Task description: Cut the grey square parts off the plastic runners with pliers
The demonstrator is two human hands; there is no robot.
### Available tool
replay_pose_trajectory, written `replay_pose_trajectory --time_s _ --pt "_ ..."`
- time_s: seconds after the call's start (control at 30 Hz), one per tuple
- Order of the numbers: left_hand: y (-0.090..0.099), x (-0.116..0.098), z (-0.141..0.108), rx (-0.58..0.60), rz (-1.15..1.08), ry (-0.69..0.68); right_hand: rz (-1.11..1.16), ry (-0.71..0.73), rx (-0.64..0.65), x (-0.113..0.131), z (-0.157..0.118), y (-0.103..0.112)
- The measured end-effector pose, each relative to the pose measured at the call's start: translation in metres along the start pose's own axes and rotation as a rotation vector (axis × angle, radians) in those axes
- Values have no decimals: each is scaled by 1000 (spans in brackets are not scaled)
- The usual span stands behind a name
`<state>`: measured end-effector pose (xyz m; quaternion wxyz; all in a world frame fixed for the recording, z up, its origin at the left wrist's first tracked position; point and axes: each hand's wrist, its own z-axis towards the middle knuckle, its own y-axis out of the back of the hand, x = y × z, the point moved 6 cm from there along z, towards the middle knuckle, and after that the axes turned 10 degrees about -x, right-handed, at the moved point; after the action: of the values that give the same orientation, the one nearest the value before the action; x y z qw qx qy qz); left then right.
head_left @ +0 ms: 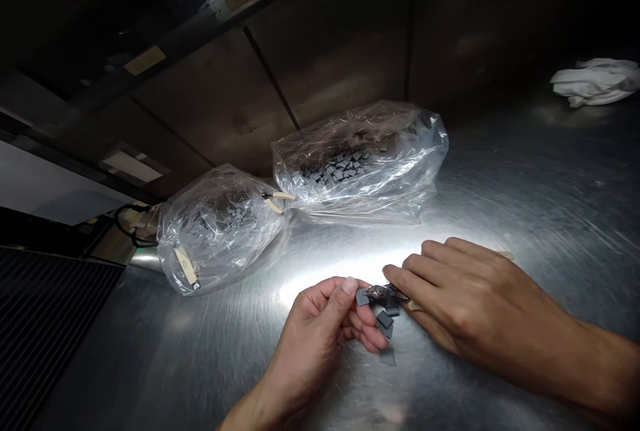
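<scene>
Between the thumb and fingers of my left hand (325,324) is a small grey plastic piece (363,297). My right hand (460,291) is wrapped round a pair of cutting pliers (383,293), whose dark metal jaws meet that piece. Most of the pliers' pale handles are hidden under my right fingers. Several more grey pieces (385,321) sit just below the jaws, by my left fingertips. Whether they are joined to the held piece, I cannot tell.
Behind my hands lie two clear plastic bags, a right one (420,177) and a left one (200,244), both with many grey pieces inside. Cream-handled pliers (280,197) rest between them. A cream-coloured cutter (186,267) lies on the left bag. A white cloth (595,81) is on the metal table (550,217).
</scene>
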<state>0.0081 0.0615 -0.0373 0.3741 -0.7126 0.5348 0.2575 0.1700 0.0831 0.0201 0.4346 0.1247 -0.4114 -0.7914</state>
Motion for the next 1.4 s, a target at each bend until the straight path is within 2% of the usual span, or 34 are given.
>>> replay_pose_trajectory --time_s 0.6,1.0,1.4 --pt "0 0 0 16 25 -32 -55 33 -6 2 -3 1" --pt "0 -1 0 -4 -42 -10 17 45 -10 3 -7 -3" --pt "-2 -4 0 17 -44 5 28 -34 -77 4 2 -1"
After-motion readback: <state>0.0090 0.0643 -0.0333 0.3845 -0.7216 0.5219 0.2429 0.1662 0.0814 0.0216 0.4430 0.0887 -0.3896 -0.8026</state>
